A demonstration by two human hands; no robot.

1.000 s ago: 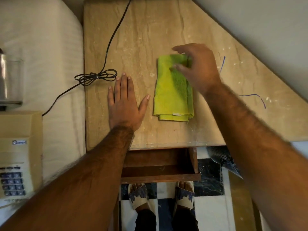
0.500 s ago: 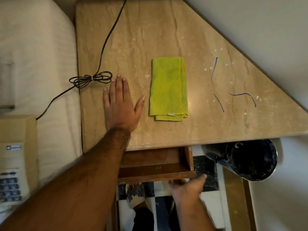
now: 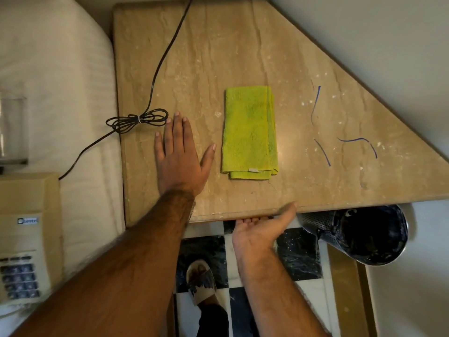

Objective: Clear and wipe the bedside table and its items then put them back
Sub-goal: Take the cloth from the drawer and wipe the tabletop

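Note:
The bedside table has a beige marble top. A folded lime-green cloth lies flat near its middle. My left hand rests palm down on the top, fingers spread, just left of the cloth and not touching it. My right hand is at the table's front edge, palm up, with its fingers tucked under the edge and holding nothing. No drawer shows under the edge. Blue pen marks cross the top at the right.
A black cable with a tied bundle runs across the table's left side onto the white bed. A beige telephone and a glass sit on the bed. A dark mesh bin stands below the table's right front. My sandalled foot is on the checkered floor.
My right hand left the cloth, dropped to the open drawer's front and moved in to the table's edge. The drawer, open before, no longer shows. The left hand stayed put.

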